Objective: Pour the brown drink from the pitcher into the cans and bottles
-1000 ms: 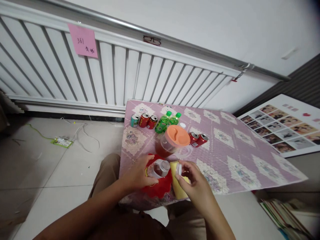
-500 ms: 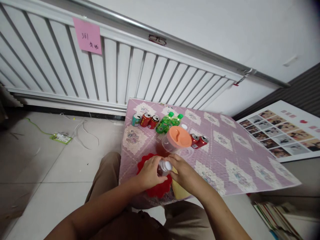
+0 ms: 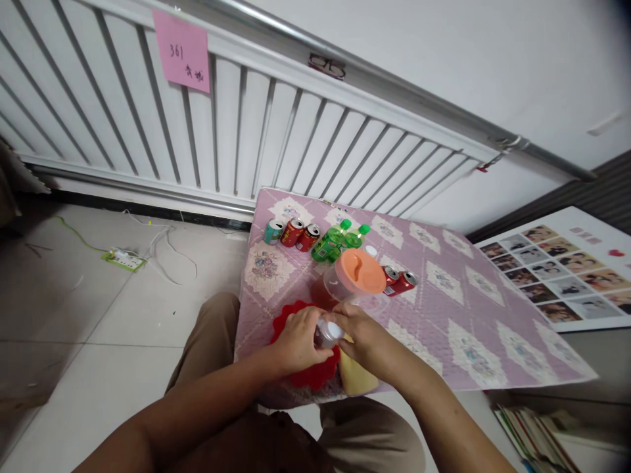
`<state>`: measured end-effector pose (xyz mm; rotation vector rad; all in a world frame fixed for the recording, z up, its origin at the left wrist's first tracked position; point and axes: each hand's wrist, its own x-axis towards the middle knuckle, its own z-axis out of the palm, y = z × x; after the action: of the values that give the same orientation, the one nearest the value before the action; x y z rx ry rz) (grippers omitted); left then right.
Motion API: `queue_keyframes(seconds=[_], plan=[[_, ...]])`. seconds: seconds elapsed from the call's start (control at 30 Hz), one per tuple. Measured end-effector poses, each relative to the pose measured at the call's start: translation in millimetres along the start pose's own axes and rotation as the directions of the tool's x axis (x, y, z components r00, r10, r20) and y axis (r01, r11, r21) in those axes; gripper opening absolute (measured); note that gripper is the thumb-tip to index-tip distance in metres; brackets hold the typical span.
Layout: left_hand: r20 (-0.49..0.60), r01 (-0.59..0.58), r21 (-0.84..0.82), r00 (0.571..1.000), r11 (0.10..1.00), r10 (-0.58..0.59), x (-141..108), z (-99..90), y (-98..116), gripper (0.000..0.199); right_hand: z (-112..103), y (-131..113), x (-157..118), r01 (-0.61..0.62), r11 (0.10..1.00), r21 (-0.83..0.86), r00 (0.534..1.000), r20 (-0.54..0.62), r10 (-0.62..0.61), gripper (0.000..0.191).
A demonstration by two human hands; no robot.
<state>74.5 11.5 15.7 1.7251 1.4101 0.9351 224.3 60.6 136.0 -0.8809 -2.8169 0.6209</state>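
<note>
Patterned lilac cloth (image 3: 428, 312) is covering the table before a white radiator (image 3: 229, 118) as I, steering from afar, am working at a clear bottle (image 3: 323, 333). My left hand (image 3: 298, 341) is clamping its side between fingers and thumb; my right hand (image 3: 362, 335) is closing around the white cap (image 3: 335, 330) at its mouth. I am judging this as cap work, though whether it is turning I cannot tell. Any next move is calling for a firm left hold and level right fingers. The bottle is leaning between both hands, above a red mat (image 3: 315, 376). Yellow material (image 3: 357, 376) is lying just below the right hand; an orange-lidded container (image 3: 334, 289) is standing just beyond both.
</note>
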Motion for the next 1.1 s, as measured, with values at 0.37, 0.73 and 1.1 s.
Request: queue_keyframes(seconds=[0.37,0.73,1.1], plan=[[-0.032,-0.020,-0.034,0.999,0.999,0.019,-0.8,6.7,-6.5,0.067,22.3,1.6,-8.5,-0.377,0.906,-0.194,0.921,-0.179,0.345,0.023],[-0.055,-0.037,-0.003,0.998,0.999,0.037,-0.5,8.2,-7.2,0.061,47.1,3.5,-25.4,-0.279,0.960,0.005,0.894,-0.363,0.262,0.048],[-0.089,-0.038,0.007,0.995,0.999,0.039,-3.0,11.6,-9.4,0.063,72.3,-3.8,-22.8,-0.468,0.857,0.217,0.688,-0.519,0.507,0.025]])
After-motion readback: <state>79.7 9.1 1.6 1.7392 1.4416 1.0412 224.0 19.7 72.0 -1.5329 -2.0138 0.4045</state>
